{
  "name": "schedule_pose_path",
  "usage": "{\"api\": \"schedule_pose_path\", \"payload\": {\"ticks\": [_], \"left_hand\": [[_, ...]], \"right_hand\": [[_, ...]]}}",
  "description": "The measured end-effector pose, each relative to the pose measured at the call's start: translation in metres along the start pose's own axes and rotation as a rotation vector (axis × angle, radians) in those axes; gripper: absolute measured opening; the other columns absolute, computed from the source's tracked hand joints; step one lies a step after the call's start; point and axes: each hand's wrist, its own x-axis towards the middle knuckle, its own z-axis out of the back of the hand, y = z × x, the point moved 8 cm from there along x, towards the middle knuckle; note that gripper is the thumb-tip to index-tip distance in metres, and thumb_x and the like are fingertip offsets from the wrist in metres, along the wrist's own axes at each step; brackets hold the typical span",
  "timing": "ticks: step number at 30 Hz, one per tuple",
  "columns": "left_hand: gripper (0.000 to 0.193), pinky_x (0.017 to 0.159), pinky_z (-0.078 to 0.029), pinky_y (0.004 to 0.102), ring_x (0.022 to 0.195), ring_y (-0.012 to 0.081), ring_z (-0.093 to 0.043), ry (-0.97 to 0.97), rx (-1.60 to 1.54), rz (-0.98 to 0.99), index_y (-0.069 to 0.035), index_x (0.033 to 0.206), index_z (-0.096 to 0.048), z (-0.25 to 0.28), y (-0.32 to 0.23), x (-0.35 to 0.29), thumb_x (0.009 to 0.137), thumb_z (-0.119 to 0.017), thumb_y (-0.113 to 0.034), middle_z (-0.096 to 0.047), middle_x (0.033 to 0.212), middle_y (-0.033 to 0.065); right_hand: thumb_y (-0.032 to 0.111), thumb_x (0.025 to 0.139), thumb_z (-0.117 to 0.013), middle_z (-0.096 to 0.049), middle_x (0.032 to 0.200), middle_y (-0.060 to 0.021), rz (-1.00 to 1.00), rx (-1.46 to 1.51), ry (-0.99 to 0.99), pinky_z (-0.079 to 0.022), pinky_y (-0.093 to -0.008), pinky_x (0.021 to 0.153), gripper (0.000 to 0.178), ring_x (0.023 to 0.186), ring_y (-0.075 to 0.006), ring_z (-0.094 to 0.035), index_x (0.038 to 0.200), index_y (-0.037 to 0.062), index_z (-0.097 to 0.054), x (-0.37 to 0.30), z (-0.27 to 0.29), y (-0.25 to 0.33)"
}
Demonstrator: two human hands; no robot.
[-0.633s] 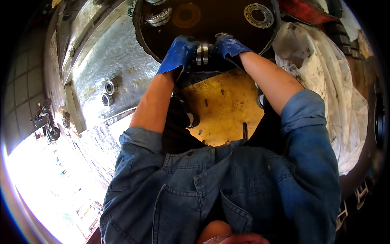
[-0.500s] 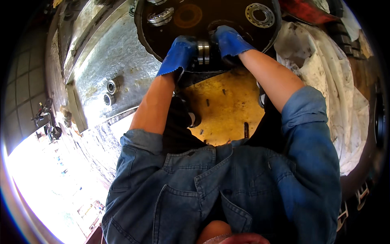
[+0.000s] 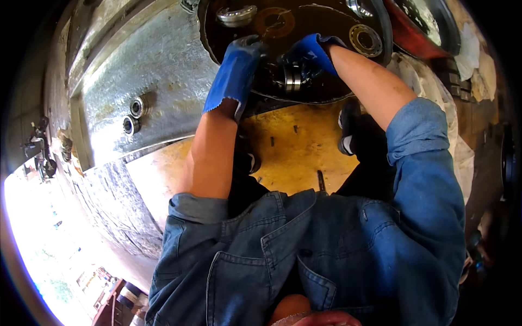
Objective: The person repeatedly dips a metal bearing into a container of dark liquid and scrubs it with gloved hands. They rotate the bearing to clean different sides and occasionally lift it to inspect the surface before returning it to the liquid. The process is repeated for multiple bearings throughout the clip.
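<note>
Both my hands wear blue rubber gloves, dark and wet toward the fingers, over a round tub (image 3: 204,41) of dark liquid. My left hand (image 3: 242,57) is raised at the tub's left side, its fingers loosely apart and clear of any part. My right hand (image 3: 312,54) bends down over a shiny steel bearing (image 3: 292,79) near the tub's front rim. Its darkened fingers are closed at the bearing's side, partly lost in the dark liquid. Farther back in the tub lie a tilted bearing (image 3: 236,16) and a flat caged bearing ring (image 3: 365,41).
Left of the tub, two small bearings (image 3: 134,116) sit on a scuffed metal sheet (image 3: 157,65). A yellow-brown board (image 3: 283,144) lies between my feet, with small dark bits on it. A red-sided basin (image 3: 405,27) and crumpled pale sheeting (image 3: 429,81) are at the right.
The view has shifted a little. My left hand has left the bearing and moved up and away. My right hand has come in over the bearing, which stays near the front rim.
</note>
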Motion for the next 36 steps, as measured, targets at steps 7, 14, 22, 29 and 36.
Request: {"api": "schedule_pose_path", "payload": {"ticks": [7,14,22,29,36], "left_hand": [[0.035,0.09,-0.057,0.0348,0.109,0.0269,-0.069,0.145,0.1,-0.48,-0.007,0.126,-0.066,0.001,-0.031,0.02,0.092,-0.065,-0.012,-0.07,0.121,0.0184],[0.045,0.091,-0.057,0.0339,0.103,0.0282,-0.072,0.048,0.347,-0.415,-0.013,0.134,-0.065,0.013,-0.048,0.027,0.091,-0.067,-0.027,-0.073,0.116,0.0159],[0.05,0.096,-0.056,0.0335,0.108,0.0293,-0.071,-0.064,0.454,-0.222,-0.016,0.137,-0.063,-0.014,-0.053,0.084,0.09,-0.067,-0.033,-0.071,0.123,0.0146],[0.05,0.104,-0.051,0.0348,0.12,0.0282,-0.066,-0.094,0.48,-0.309,-0.016,0.138,-0.062,-0.002,-0.05,0.067,0.093,-0.065,-0.036,-0.067,0.133,0.0137],[0.048,0.098,-0.053,0.0299,0.116,0.0236,-0.067,0.085,0.188,-0.392,-0.012,0.14,-0.06,0.021,-0.067,-0.001,0.097,-0.062,-0.031,-0.067,0.132,0.0122]], "right_hand": [[0.034,0.086,-0.078,-0.073,0.099,-0.0114,-0.148,-0.115,0.059,-0.058,-0.0343,0.066,0.035,0.08,-0.0185,-0.07,0.115,0.0131,-0.074,-0.004,-0.019,0.021],[0.032,0.094,-0.065,-0.068,0.115,-0.0123,-0.16,-0.253,0.08,-0.06,-0.0326,0.072,0.038,0.087,-0.02,-0.071,0.122,0.007,-0.068,0.005,-0.039,0.021],[0.029,0.079,-0.069,-0.071,0.084,-0.0197,-0.14,-0.434,-0.084,-0.055,-0.0383,0.069,0.039,0.074,-0.0274,-0.069,0.097,-0.0054,-0.072,0.048,-0.033,-0.047],[0.029,0.083,-0.07,-0.069,0.077,-0.0129,-0.271,-0.248,-0.014,-0.054,-0.0361,0.063,0.03,0.065,-0.0212,-0.065,0.089,-0.0005,-0.073,0.038,-0.052,-0.04],[0.029,0.085,-0.065,-0.072,0.087,-0.0154,-0.215,-0.45,-0.036,-0.056,-0.0405,0.075,0.036,0.081,-0.0276,-0.069,0.105,-0.0004,-0.069,0.044,-0.049,-0.029]]}}
